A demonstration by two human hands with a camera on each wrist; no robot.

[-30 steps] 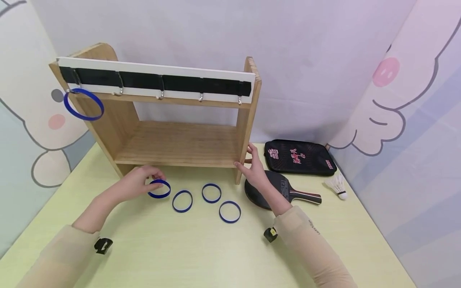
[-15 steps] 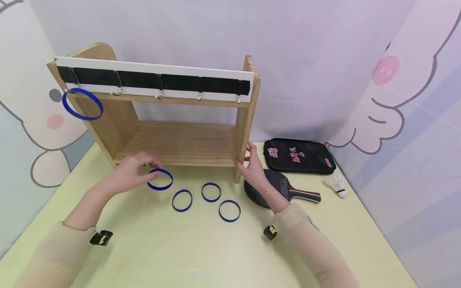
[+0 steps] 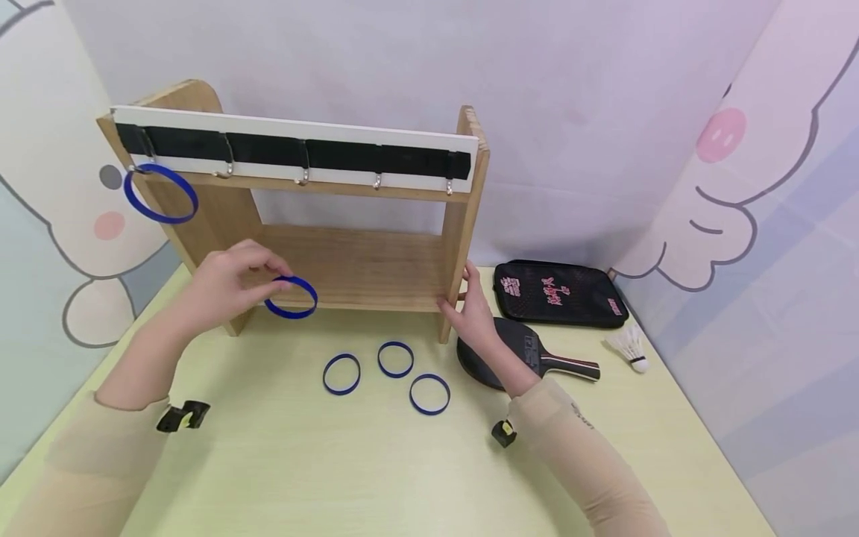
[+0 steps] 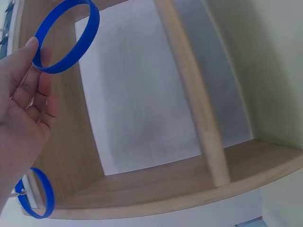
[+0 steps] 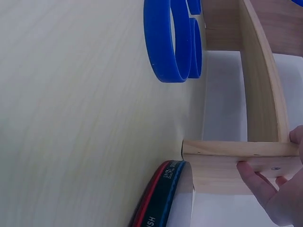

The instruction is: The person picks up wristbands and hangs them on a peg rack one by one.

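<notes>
My left hand (image 3: 235,283) pinches a blue ring (image 3: 293,313) between thumb and fingers, held in the air before the lower shelf. The same ring (image 4: 66,61) shows near the thumb tip in the left wrist view. My right hand (image 3: 472,313) grips the right side board of the wooden rack (image 3: 349,265), as the right wrist view also shows. Another blue ring (image 3: 161,218) hangs from the leftmost metal hook on the white strip (image 3: 295,127). Several hooks to its right, such as the middle hook (image 3: 302,177), bear nothing.
Three blue rings, among them the nearest ring (image 3: 429,412), lie on the table (image 3: 322,470) before the rack. Right of the rack are a table tennis bat (image 3: 517,343), partly behind my right hand, a black case (image 3: 560,294) and a shuttlecock (image 3: 629,347).
My left hand has risen from near the table with the pinched ring, up to the lower shelf's height. My right hand stays on the rack's side board.
</notes>
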